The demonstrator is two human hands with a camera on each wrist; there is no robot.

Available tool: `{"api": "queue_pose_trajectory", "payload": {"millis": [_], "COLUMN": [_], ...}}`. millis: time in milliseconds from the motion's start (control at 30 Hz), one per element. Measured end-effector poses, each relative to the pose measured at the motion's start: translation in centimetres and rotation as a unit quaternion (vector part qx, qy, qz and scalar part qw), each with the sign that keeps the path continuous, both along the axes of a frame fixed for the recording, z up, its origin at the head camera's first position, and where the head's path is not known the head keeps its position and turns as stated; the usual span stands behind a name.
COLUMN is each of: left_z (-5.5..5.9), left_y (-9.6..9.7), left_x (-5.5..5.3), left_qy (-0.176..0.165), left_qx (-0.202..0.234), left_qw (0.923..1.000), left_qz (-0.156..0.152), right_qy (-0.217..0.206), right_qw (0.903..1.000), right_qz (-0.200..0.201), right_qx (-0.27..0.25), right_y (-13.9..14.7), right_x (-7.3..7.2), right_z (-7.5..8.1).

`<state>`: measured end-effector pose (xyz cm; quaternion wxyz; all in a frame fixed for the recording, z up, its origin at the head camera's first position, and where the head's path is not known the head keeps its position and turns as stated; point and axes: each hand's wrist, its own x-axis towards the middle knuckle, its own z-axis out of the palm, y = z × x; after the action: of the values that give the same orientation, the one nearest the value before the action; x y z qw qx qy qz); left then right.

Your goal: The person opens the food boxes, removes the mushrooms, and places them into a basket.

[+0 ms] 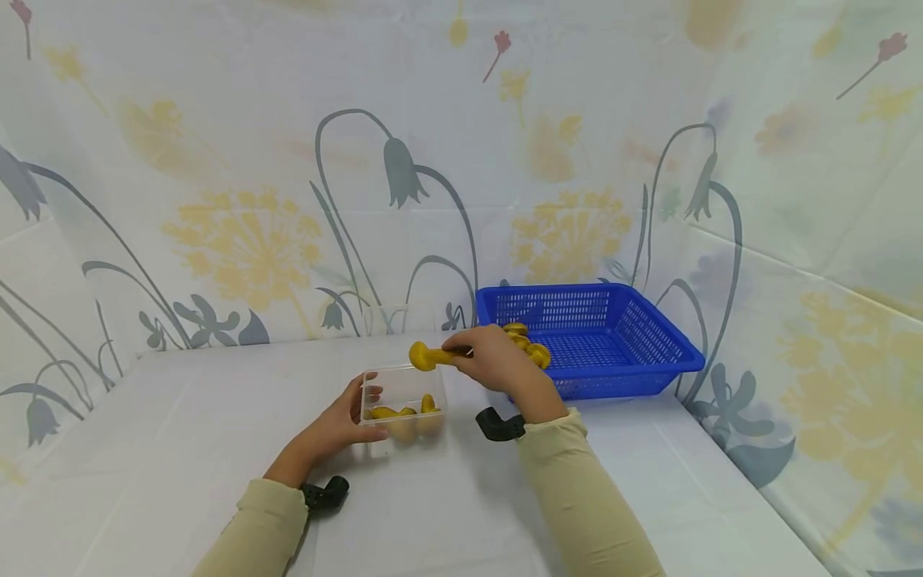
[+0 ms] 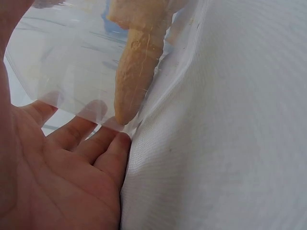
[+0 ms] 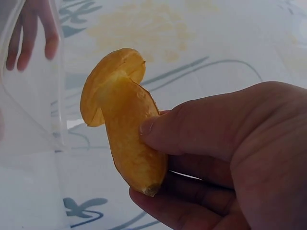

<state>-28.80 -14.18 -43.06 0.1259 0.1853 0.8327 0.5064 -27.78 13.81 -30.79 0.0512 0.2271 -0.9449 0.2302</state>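
A yellow mushroom (image 1: 431, 357), cap to the left, is pinched by its stem between thumb and fingers of my right hand (image 1: 497, 361). It is held above and just right of a clear plastic box (image 1: 404, 369). In the right wrist view the whole mushroom (image 3: 129, 129) shows, its stem end between thumb and fingers. My left hand (image 1: 339, 421) holds the box by its left side, thumb at the front and fingers behind. Several mushrooms (image 1: 384, 413) lie in the box; through its wall the left wrist view shows one stem (image 2: 136, 72) close to the fingertips.
A blue perforated plastic basket (image 1: 620, 371) stands at the right, behind my right hand. More yellow mushrooms (image 1: 537, 355) lie in its left end, partly hidden by that hand. A white cloth (image 1: 180, 417) covers the table, and a flower-printed sheet (image 1: 447, 160) hangs behind it.
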Motion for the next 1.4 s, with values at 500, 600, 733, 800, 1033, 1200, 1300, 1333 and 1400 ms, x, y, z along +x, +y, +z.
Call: {"api": "queue_pose_trajectory", "payload": {"millis": [500, 600, 733, 800, 1033, 1200, 1300, 1333, 1400], "left_z": [-0.1, -0.1, -0.1, 0.0, 0.0, -0.1, -0.1, -0.1, 0.0], "left_y": [-0.1, -0.2, -0.1, -0.1, -0.1, -0.1, -0.1, -0.1, -0.1], "left_x": [-0.1, -0.1, -0.1, 0.0, -0.1, -0.2, -0.2, -0.2, -0.1], "left_qy": [0.010, 0.015, 0.014, 0.013, 0.013, 0.010, 0.010, 0.010, 0.011], "left_qx": [0.003, 0.003, 0.007, 0.008, 0.009, 0.002, 0.000, 0.000, 0.001], "left_qw": [0.9999, 0.9998, 0.9998, 0.9998, 0.9998, 0.9999, 0.9999, 0.9999, 0.9999], "left_qz": [-0.006, -0.011, -0.010, -0.010, -0.010, -0.007, -0.007, -0.007, -0.007], "right_qy": [-0.015, -0.028, -0.048, -0.051, -0.054, -0.043, -0.040, -0.039, -0.039], "right_qw": [0.9972, 0.9951, 0.9924, 0.9919, 0.9893, 0.9891, 0.9890, 0.9890, 0.9885], "right_qz": [-0.063, -0.078, -0.090, -0.090, -0.107, -0.114, -0.116, -0.117, -0.120], "right_qx": [-0.037, -0.053, -0.069, -0.073, -0.084, -0.083, -0.083, -0.082, -0.082], "right_y": [3.1, 3.9, 5.0, 5.5, 7.4, 8.7, 9.5, 9.7, 10.2], "right_x": [-0.5, -0.6, -0.7, -0.7, -0.7, -0.8, -0.9, -1.0, -1.1], "right_z": [0.6, 0.6, 0.8, 0.9, 1.0, 1.0, 0.8, 0.8, 0.6]}}
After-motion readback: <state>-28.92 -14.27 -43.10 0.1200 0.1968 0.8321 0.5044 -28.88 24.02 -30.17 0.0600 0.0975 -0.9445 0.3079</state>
